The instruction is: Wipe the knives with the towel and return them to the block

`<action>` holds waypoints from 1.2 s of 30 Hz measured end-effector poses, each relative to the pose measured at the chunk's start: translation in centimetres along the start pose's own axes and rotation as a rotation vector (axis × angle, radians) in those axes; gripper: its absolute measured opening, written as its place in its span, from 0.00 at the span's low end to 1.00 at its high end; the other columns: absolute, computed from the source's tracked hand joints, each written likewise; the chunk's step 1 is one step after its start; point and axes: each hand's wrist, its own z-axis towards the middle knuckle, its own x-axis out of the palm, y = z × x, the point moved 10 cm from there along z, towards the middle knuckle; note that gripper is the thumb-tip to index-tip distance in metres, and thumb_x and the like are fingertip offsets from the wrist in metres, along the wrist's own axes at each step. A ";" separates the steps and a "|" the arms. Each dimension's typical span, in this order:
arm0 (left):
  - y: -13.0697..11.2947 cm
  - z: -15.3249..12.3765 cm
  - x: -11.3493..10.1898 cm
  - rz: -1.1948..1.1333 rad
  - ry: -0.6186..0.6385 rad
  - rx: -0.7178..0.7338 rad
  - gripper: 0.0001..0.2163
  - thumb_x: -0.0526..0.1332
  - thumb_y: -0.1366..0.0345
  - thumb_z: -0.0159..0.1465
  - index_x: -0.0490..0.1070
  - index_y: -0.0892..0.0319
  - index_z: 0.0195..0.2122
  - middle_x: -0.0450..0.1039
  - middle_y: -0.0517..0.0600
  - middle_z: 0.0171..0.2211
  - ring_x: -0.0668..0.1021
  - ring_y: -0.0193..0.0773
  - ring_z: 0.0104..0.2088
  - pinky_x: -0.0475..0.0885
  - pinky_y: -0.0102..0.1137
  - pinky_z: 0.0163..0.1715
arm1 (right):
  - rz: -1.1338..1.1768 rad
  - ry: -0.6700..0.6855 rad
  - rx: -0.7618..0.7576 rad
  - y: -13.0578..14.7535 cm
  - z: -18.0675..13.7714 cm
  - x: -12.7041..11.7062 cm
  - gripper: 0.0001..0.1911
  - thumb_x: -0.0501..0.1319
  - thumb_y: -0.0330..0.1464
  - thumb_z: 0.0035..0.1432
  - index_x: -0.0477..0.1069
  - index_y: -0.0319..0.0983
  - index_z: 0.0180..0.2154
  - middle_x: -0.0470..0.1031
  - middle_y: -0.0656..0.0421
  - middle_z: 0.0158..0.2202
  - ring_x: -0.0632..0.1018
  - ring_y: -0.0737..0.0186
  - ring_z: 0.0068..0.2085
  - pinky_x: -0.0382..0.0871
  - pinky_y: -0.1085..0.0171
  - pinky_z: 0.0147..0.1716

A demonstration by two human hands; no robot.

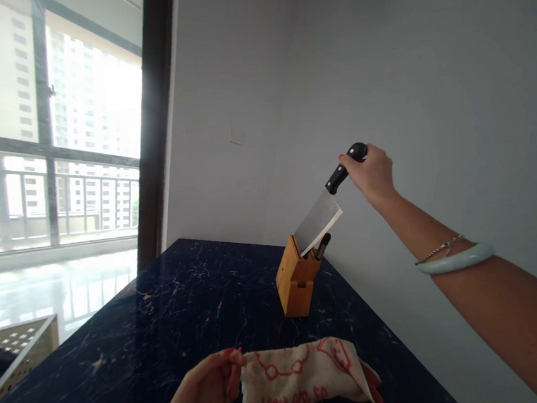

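Here we are at the dark blue marbled bench (188, 310), sweeping across the lower half, and it gives a broad surface to work over! Down at six o'clock lies the printed cloth (295, 382), rumpled, with the left hand (210, 384) at seven o'clock pinching its near-left corner; good place for those fingers, well apart from the steel, and they'd do best to stay there. Up a little, between five and six, stands the wooden knife block (288, 282), upright, nobody bracing it, so any sideways lever could tip it, I'd say. And the star: the cleaver (320, 218) at four o'clock, tilted, its lower end in the block's top, handle pointing towards two. The right hand (373, 175), near three, is wrapped round the end of that black handle; a firm wrist looks vital! Keep the blade in line with its slot, no twisting, slow and straight. Last and smallest, the second handle (324, 245) pokes up just beside the blade, so mind that lower edge doesn't knock it
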 end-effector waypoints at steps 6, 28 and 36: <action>-0.1 0.0 -0.5 -0.019 -0.047 0.002 0.08 0.56 0.71 0.58 0.74 0.67 0.30 0.73 0.52 0.30 0.72 0.31 0.28 0.65 0.26 0.31 | 0.029 0.012 0.014 0.0 0.2 0.7 0.10 0.56 0.40 0.45 0.63 0.40 0.23 0.65 0.60 0.21 0.68 0.61 0.26 0.64 0.61 0.27; -0.1 0.0 0.3 0.048 -0.010 0.006 0.08 0.57 0.69 0.58 0.74 0.67 0.28 0.71 0.50 0.26 0.69 0.29 0.24 0.64 0.26 0.30 | -0.032 0.121 0.025 0.4 -0.3 2.2 0.10 0.55 0.40 0.46 0.63 0.39 0.25 0.67 0.57 0.23 0.70 0.58 0.28 0.64 0.61 0.28; -0.1 0.1 -0.2 -0.011 -0.044 -0.001 0.07 0.56 0.71 0.58 0.74 0.67 0.29 0.72 0.51 0.29 0.71 0.30 0.27 0.64 0.25 0.30 | -0.205 0.183 -0.140 4.8 -0.8 3.9 0.15 0.54 0.37 0.50 0.58 0.40 0.40 0.68 0.56 0.30 0.71 0.54 0.33 0.62 0.61 0.30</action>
